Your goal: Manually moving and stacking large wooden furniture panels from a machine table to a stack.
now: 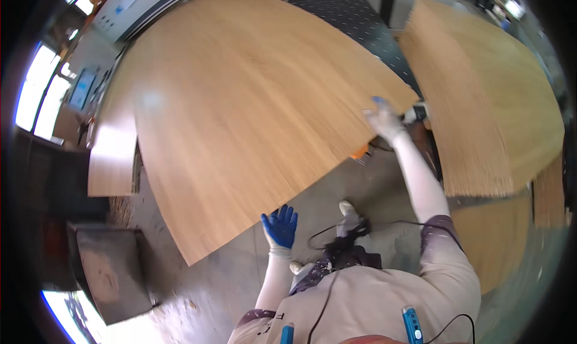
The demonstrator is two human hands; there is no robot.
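The right hand, in a pale glove with a blue fingertip, is stretched far out and rests on the right edge of a big, thin, light-brown sheet of wood. The fingers lie on top of the sheet at its far right corner. I cannot tell if they pinch the edge or just press on it.

The left hand, in a blue glove, is close to the body with its fingers spread wide. It holds nothing. It is just beside the near edge of the same wood sheet, and I cannot tell if it touches the sheet.

The wood sheet is very wide. It fills the middle of the view and reaches from the near left to the far right, above a grey, dusty floor.

To the right, near the right hand, is a tall stack of thin wood sheets with a striped side. A dark metal box sits on the floor at the near left. A black cable lies on the floor by the person's shoes.
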